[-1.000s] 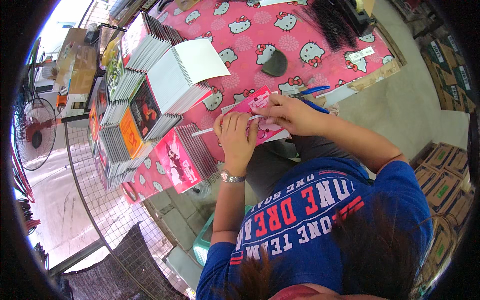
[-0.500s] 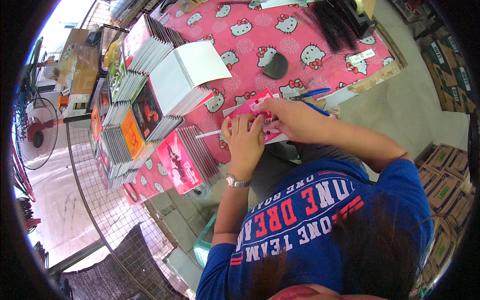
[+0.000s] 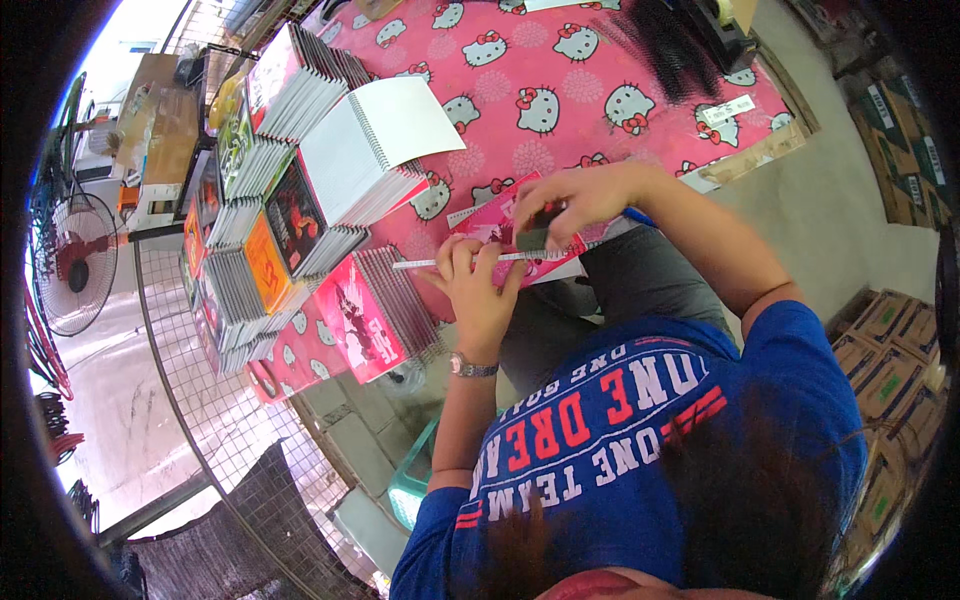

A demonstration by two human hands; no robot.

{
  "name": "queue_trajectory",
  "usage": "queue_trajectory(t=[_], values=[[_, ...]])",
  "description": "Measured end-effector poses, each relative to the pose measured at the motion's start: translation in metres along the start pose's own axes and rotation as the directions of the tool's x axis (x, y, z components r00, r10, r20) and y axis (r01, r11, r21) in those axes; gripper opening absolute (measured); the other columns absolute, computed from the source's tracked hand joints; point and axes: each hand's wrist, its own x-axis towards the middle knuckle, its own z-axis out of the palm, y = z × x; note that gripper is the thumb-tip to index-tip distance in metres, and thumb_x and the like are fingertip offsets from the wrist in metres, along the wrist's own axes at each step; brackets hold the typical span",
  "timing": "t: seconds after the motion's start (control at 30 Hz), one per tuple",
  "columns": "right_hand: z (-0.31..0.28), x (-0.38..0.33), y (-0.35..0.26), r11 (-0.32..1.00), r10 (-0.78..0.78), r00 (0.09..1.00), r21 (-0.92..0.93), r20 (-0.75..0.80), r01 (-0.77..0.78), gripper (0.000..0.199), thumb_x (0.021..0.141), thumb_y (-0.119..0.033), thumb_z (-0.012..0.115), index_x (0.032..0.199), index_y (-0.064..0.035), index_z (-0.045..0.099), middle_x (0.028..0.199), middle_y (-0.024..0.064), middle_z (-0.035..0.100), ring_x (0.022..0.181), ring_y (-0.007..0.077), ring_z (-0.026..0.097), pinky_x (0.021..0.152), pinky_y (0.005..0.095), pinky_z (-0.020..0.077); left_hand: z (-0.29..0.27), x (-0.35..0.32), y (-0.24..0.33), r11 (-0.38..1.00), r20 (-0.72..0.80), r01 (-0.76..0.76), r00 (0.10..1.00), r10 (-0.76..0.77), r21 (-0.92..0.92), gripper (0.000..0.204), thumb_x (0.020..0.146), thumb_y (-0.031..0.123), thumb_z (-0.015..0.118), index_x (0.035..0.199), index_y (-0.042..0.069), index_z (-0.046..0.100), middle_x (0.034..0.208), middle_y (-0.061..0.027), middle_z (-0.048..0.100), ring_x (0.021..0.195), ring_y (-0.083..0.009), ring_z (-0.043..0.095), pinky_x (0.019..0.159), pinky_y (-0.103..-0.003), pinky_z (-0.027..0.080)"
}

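Observation:
A pink notebook cover (image 3: 490, 222) with a row of punched holes along one edge lies at the table's near edge, partly under both hands. Across it runs a narrow white toothed strip (image 3: 415, 264), perhaps binding wire. My left hand (image 3: 478, 285) pinches this strip, fingers on its far side and thumb on the near side. In my right hand (image 3: 590, 195) is a dark rounded block (image 3: 540, 228), gripped from above and resting at the strip's right part. The block's underside is hidden.
Stacks of spiral-bound notebooks (image 3: 290, 225) stand at the left, one open to white pages (image 3: 415, 125). A pink notebook stack (image 3: 360, 320) sits near my left forearm. Black wire combs (image 3: 670, 50) and a tape dispenser (image 3: 728, 35) lie at the far right. A fan (image 3: 75, 265) stands far left.
My right hand has taken the dark block from the table and brought it down onto the strip. My left hand has shifted slightly and its fingers have spread a little along the strip.

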Motion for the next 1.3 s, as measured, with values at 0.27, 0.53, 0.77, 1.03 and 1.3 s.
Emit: queue_trajectory(t=[0.27,0.53,0.77,1.03,1.3], values=[[0.001,0.003,0.010,0.941,-0.015,0.994,0.335,-0.104,0.049,0.050,0.070,-0.026,0.077,0.114,-0.0055,0.064,0.111,0.0087,0.058,0.112,0.0215,0.052,0.095,0.0351,0.0410,-0.006,0.006,0.003,0.997,-0.014,-0.071,0.997,0.070,-0.041,0.034,0.069,0.030,0.079,0.093,0.011,0.064,0.105,-0.0061,0.055,0.117,-0.0305,0.046,0.107,-0.060,0.016],[0.003,0.011,0.003,0.912,-0.173,0.985,0.378,-0.003,0.161,0.051,0.070,-0.030,0.076,0.113,-0.0051,0.064,0.110,0.0114,0.059,0.109,0.0242,0.054,0.097,0.0377,0.0405,-0.006,0.008,0.000,0.995,-0.034,-0.066,0.997,0.064,-0.072,0.039,0.069,0.029,0.079,0.096,0.009,0.061,0.106,-0.0082,0.055,0.114,-0.0311,0.047,0.107,-0.058,0.017],[0.000,0.017,-0.006,0.994,-0.020,0.999,0.105,0.028,0.017,0.056,0.069,-0.031,0.079,0.113,0.0008,0.063,0.111,0.0119,0.060,0.111,0.0245,0.054,0.099,0.0362,0.0395,-0.009,0.006,0.000,0.995,0.005,-0.068,0.998,0.069,-0.069,0.043,0.066,0.028,0.081,0.096,0.006,0.059,0.108,-0.0095,0.055,0.115,-0.0323,0.047,0.108,-0.057,0.017],[0.000,0.028,-0.008,0.996,-0.013,0.998,0.094,0.059,0.007,0.056,0.069,-0.026,0.078,0.116,0.0000,0.063,0.113,0.0125,0.061,0.110,0.0227,0.056,0.098,0.0341,0.0408,-0.006,-0.002,-0.006,0.992,-0.030,-0.056,0.998,0.053,-0.109,0.050,0.065,0.028,0.083,0.103,0.007,0.057,0.111,-0.0113,0.055,0.115,-0.0336,0.047,0.108,-0.058,0.019],[0.005,0.048,-0.010,0.767,-0.188,0.980,0.632,0.061,0.107,0.055,0.066,-0.025,0.080,0.113,-0.0025,0.064,0.111,0.0119,0.061,0.103,0.0228,0.058,0.090,0.0359,0.0454,-0.025,0.007,-0.036,0.997,-0.051,-0.043,0.998,0.040,-0.070,0.052,0.058,0.023,0.086,0.098,0.005,0.058,0.101,-0.0106,0.052,0.104,-0.0341,0.047,0.092,-0.045,0.037]])
